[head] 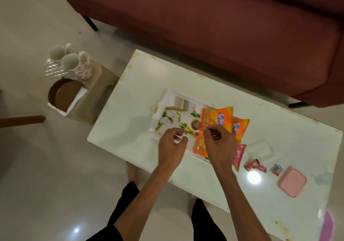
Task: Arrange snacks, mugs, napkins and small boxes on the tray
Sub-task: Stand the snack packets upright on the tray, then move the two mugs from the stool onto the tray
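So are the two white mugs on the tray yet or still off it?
Off it. The two white mugs stand upright on a small side stool, left of the white table that holds the white floral tray.

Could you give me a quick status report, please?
Left hand and right hand over tray, loosely curled, seemingly empty. Orange snack packets aboard. Mugs off-table.

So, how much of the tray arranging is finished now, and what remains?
Done: orange snack packets lie on the tray. In hand: both hands, left and right, hover above it with curled fingers; whether they pinch something is unclear. Left: two mugs on the side stool, the pink box and small wrapped snacks on the table.
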